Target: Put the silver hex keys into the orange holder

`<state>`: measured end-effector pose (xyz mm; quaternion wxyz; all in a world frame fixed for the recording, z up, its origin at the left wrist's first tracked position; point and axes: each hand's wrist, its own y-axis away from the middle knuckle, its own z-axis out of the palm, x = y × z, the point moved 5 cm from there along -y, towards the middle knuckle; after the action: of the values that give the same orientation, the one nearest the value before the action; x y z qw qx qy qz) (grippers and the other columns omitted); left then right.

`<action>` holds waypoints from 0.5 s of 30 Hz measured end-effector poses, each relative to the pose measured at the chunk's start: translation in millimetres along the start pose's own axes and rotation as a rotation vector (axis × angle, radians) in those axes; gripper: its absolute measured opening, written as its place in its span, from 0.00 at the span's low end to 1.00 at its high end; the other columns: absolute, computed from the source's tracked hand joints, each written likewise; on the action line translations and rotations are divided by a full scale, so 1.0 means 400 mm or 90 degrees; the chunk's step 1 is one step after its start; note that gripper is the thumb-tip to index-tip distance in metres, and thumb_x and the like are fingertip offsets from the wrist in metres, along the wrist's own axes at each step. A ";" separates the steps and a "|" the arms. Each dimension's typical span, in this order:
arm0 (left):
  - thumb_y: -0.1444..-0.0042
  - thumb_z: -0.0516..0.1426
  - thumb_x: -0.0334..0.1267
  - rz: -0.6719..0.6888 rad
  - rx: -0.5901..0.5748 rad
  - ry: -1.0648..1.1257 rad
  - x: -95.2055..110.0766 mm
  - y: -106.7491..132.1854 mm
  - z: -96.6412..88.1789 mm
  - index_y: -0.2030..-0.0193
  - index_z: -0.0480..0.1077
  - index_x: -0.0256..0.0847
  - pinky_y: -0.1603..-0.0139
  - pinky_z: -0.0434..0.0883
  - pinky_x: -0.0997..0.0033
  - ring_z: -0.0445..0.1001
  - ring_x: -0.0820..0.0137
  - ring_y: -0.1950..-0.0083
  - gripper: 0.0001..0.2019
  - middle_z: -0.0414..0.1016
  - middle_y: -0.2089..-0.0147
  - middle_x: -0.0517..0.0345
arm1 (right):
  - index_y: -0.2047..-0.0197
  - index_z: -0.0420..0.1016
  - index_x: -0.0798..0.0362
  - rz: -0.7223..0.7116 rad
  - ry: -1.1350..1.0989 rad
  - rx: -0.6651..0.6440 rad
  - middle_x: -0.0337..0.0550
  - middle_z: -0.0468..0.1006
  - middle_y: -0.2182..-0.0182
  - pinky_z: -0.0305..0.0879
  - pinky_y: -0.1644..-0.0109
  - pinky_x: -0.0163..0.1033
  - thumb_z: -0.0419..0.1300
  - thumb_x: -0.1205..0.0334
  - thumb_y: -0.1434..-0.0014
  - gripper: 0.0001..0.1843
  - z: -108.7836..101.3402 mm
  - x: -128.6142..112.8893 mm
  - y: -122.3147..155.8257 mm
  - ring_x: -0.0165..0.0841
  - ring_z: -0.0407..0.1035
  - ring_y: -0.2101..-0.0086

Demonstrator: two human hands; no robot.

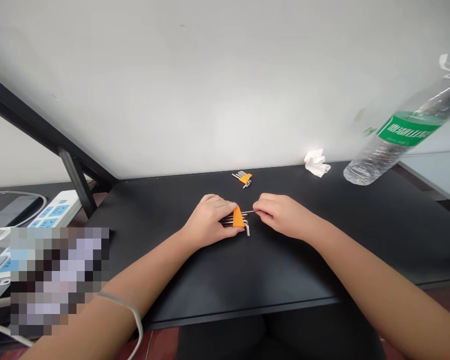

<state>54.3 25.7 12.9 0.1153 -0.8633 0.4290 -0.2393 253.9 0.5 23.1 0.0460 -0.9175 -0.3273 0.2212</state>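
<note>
Left hand [209, 219] is pinching an orange hex-key holder [238, 218]; beside that grip, right hand [280, 212] is pinching a thin key [250, 212]

Orange holder [238, 218], hex keys [248, 229] — silver, L-shaped

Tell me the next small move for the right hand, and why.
Probably slide the thin metal key straight along its own length, without bending it sideways: the right hand pinches its outer end, the key lines up with the orange holder, and the left hand grips that holder. Whether inward or outward, this single view doesn't settle.
</note>
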 end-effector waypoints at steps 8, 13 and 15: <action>0.44 0.68 0.50 0.015 -0.013 0.006 0.004 0.001 0.005 0.53 0.76 0.44 0.41 0.66 0.58 0.79 0.67 0.59 0.16 0.82 0.60 0.60 | 0.56 0.81 0.52 -0.038 -0.066 0.037 0.45 0.76 0.58 0.64 0.61 0.36 0.53 0.70 0.29 0.14 0.016 -0.020 0.000 0.30 0.70 0.65; 0.42 0.67 0.50 0.098 0.024 0.087 0.018 0.002 -0.004 0.47 0.74 0.45 0.40 0.67 0.58 0.80 0.67 0.58 0.20 0.83 0.55 0.57 | 0.57 0.83 0.51 -0.022 -0.287 0.074 0.41 0.78 0.60 0.68 0.57 0.36 0.59 0.69 0.31 0.10 0.010 -0.030 -0.008 0.30 0.72 0.63; 0.42 0.67 0.51 0.135 0.031 0.126 0.028 0.002 -0.007 0.46 0.73 0.45 0.39 0.68 0.57 0.80 0.67 0.58 0.21 0.84 0.55 0.56 | 0.60 0.83 0.50 0.018 -0.407 0.058 0.40 0.78 0.62 0.68 0.59 0.36 0.63 0.67 0.34 0.06 0.014 -0.030 -0.012 0.29 0.72 0.65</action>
<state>58.1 16.5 18.7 0.1182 -0.7824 0.5211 -0.3198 240.4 -3.6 23.7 -0.0213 -0.8032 -0.3018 0.5131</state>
